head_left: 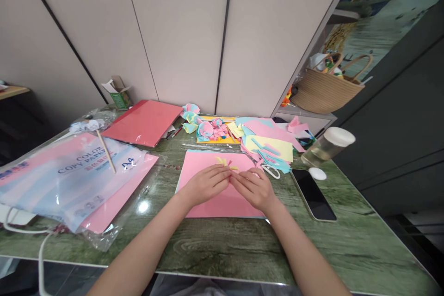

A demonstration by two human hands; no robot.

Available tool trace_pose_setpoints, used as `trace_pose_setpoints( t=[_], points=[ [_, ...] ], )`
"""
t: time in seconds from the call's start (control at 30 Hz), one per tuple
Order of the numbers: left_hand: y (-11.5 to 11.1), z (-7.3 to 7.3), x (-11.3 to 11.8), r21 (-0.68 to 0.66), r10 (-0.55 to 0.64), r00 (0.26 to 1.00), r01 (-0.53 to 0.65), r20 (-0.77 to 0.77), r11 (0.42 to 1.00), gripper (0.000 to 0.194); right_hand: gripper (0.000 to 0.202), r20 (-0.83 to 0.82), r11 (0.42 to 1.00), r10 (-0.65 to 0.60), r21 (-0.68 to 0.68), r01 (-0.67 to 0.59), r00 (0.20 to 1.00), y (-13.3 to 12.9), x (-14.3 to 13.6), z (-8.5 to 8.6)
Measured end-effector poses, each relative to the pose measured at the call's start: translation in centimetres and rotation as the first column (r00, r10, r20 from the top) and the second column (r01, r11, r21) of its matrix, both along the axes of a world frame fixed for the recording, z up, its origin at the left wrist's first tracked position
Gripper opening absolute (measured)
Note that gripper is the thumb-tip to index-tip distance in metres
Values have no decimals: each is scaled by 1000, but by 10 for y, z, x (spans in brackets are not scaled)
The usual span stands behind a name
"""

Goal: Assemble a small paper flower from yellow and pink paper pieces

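Note:
Pink sheets of paper (208,206) lie flat on the green table, with a blue edge showing beneath. Over them, my left hand (210,183) and my right hand (253,188) meet at the fingertips. Both pinch a small yellow and pink paper piece (227,163), whose strips stick out beyond the fingers. The part between the fingertips is hidden. White-handled scissors (271,171) rest just beyond my right hand, beside pink and blue paper scraps (274,159).
A bag of colour copy paper (83,166) and a red folder (144,122) lie left. Crumpled paper flowers (211,128) are at the back. A phone (314,194), a white lid (317,174) and a clear bottle (326,147) stand or lie right on the green table (222,249).

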State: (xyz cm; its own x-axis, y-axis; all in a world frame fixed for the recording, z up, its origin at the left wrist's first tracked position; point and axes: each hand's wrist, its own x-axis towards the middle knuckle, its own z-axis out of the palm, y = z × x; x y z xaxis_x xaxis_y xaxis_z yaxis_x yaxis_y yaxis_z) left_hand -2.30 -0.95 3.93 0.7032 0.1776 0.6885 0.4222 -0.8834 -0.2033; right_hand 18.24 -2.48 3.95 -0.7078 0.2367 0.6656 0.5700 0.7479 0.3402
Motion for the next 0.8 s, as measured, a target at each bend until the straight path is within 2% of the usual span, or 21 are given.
trace_pose_setpoints(
  t=[0.13,0.23,0.33,0.43,0.53,0.8],
  points=[
    [0,-2,-1,-5,22,999,-22,-48,1000,15,21,-12,1000,-3,0,3,1000,-2,0,2],
    [1,-5,0,-41,35,999,-36,-29,999,15,22,-56,1000,9,-9,-10,998,-2,0,1],
    [1,-8,1,-128,64,998,-65,-9,990,15,22,-162,999,-5,-48,-3,987,0,-1,-2],
    [2,-10,1,-227,92,996,-90,1,970,15,20,-243,990,-82,-127,52,967,1,-4,-4],
    [2,-9,1,-305,92,995,-77,37,949,13,17,-253,981,-123,-180,79,959,2,-7,-5],
    [1,-6,1,-447,116,989,-66,87,892,11,13,-285,973,-106,-226,41,953,3,-8,-5]
  ],
)
